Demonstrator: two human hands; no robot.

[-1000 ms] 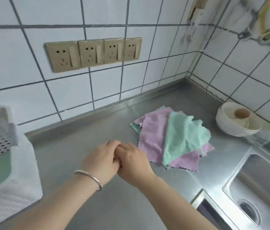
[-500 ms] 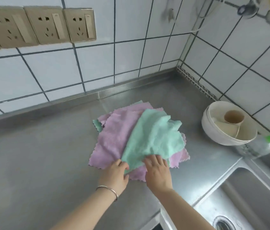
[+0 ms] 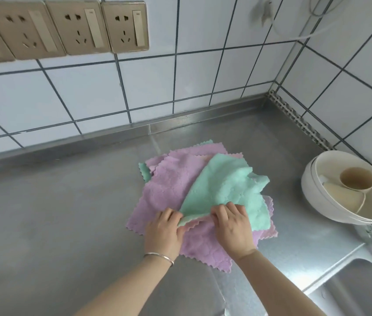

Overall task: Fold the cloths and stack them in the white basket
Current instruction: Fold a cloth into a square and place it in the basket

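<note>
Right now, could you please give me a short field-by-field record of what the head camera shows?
surface: steel counter
cloth pile: purple cloths with a green cloth on top
left hand: pinches the green cloth's near edge
right hand: grips the same edge, fingers curled over it
right of the pile: white bowl holding a paper cup
wall: sockets
white basket: not in view

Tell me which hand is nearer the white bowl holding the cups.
Right. The right hand grips the green cloth on the side towards the white bowl; the left hand is farther away.
</note>
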